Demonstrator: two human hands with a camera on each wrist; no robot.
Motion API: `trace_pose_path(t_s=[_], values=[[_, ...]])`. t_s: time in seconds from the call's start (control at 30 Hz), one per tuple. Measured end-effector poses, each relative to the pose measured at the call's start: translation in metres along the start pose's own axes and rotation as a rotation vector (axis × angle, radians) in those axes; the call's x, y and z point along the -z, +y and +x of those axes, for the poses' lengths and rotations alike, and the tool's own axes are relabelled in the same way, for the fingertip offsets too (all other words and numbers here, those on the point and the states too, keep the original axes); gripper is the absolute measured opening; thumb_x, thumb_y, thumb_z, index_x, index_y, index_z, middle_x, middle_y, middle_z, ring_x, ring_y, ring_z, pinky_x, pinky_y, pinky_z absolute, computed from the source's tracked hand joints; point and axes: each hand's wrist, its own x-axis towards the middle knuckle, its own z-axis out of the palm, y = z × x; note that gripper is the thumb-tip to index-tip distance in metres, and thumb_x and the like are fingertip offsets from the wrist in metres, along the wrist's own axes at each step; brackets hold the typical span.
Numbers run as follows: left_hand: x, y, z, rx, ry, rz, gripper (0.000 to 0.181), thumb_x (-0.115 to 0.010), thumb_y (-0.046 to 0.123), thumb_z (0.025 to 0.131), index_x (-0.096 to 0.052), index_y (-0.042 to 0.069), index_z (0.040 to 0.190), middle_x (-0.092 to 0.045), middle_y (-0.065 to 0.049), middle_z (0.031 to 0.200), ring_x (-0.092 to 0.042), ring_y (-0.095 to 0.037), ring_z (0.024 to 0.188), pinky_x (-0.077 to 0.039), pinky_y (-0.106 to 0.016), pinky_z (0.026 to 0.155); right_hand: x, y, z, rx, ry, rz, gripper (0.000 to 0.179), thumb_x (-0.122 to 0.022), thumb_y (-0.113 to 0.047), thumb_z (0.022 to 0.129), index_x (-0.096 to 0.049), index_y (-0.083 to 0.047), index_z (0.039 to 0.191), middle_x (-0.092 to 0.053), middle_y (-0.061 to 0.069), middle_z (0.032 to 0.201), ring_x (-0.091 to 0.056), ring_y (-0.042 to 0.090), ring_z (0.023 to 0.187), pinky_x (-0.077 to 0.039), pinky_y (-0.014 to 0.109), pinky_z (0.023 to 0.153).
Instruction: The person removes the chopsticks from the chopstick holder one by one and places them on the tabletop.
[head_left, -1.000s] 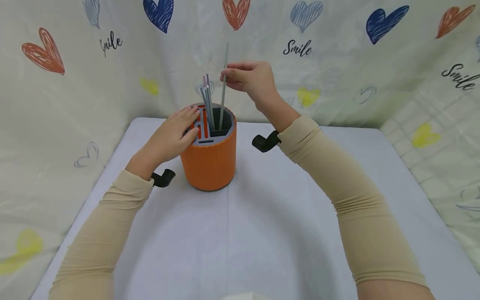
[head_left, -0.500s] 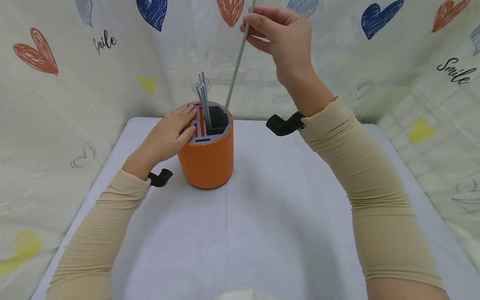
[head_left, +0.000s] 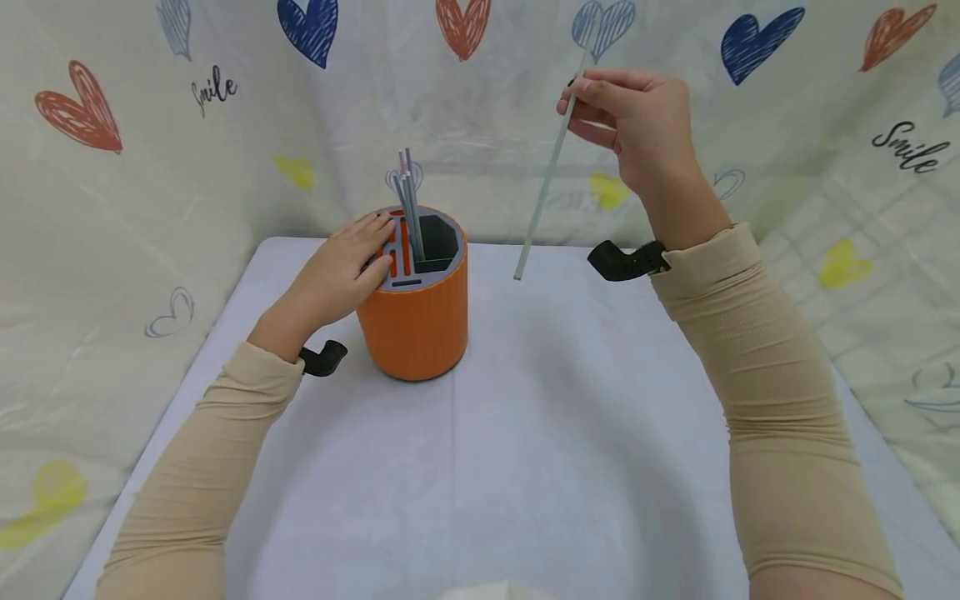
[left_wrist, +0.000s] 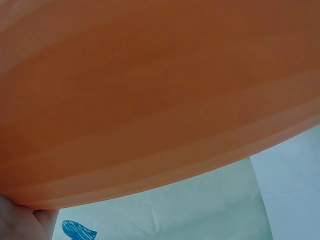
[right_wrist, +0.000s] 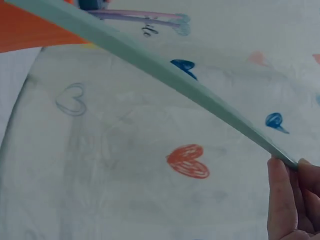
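My right hand [head_left: 637, 125] pinches a pale green chopstick [head_left: 546, 183] near its upper end, between thumb and fingers. The chopstick hangs slanted in the air, right of an orange utensil holder [head_left: 412, 333] and apart from it. On the holder's grey slotted top rests my left hand [head_left: 333, 271], fingers and thumb lying over the left side. Several other chopsticks [head_left: 411, 208] stand in the dark compartment. In the right wrist view, the green chopstick [right_wrist: 165, 77] runs diagonally down to the fingertips. Holder wall [left_wrist: 160, 100] fills most of the left wrist view.
The holder stands on a white-covered table [head_left: 510, 458], towards its far edge. A pale curtain [head_left: 517, 150] with printed hearts hangs behind and at both sides. Something white [head_left: 491, 592] shows at the bottom edge of the head view.
My right hand has drawn the green chopstick up out of the holder's compartment, then moved right and somewhat lower with it. The left hand has stayed on the holder.
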Motion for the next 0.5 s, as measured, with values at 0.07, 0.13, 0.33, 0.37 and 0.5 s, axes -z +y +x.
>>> trace_pose_path(t_s=[0.07, 0.13, 0.33, 0.37, 0.5], values=[[0.000, 0.000, 0.000, 0.001, 0.000, -0.001, 0.054, -0.032, 0.031, 0.098, -0.027, 0.005, 0.146, -0.023, -0.008, 0.153, -0.014, -0.025, 0.144, -0.013, -0.042, 0.118, 0.006, 0.012, 0.003, -0.060, -0.001, -0.024, 0.026, -0.077, -0.007, 0.072, -0.070, 0.003, 0.095, -0.069, 0.013, 0.083, -0.067, 0.028, 0.080, -0.057, 0.031, 0.075], [0.000, 0.000, -0.001, 0.001, 0.001, -0.003, 0.054, -0.032, 0.031, 0.098, -0.027, 0.005, 0.146, -0.023, -0.008, 0.154, -0.014, -0.025, 0.144, -0.013, -0.042, 0.118, 0.010, 0.025, 0.005, -0.116, 0.004, -0.047, 0.025, -0.077, -0.007, 0.071, -0.071, 0.002, 0.094, -0.070, 0.012, 0.083, -0.067, 0.026, 0.078, -0.057, 0.030, 0.073], [0.001, 0.000, 0.000, -0.009, 0.015, 0.000, 0.054, -0.034, 0.030, 0.098, -0.029, 0.004, 0.145, -0.024, -0.009, 0.153, -0.015, -0.025, 0.143, -0.013, -0.042, 0.118, 0.017, 0.065, 0.007, -0.220, -0.011, -0.095, 0.022, -0.075, -0.005, 0.074, -0.070, 0.002, 0.094, -0.070, 0.010, 0.080, -0.068, 0.022, 0.074, -0.058, 0.029, 0.072], [0.001, 0.000, 0.000, -0.007, 0.017, -0.003, 0.054, -0.034, 0.030, 0.098, -0.029, 0.004, 0.145, -0.025, -0.009, 0.153, -0.016, -0.025, 0.143, -0.014, -0.042, 0.118, 0.019, 0.072, 0.008, -0.234, -0.016, -0.100, 0.021, -0.074, -0.004, 0.075, -0.070, 0.002, 0.094, -0.071, 0.010, 0.080, -0.068, 0.022, 0.074, -0.058, 0.029, 0.072], [0.000, 0.000, 0.000, 0.007, 0.007, -0.003, 0.054, -0.033, 0.032, 0.098, -0.028, 0.006, 0.146, -0.024, -0.007, 0.153, -0.015, -0.024, 0.143, -0.014, -0.043, 0.118, 0.028, 0.099, 0.010, -0.291, -0.028, -0.131, 0.018, -0.072, -0.003, 0.077, -0.070, 0.002, 0.095, -0.071, 0.008, 0.079, -0.068, 0.020, 0.073, -0.058, 0.027, 0.069]])
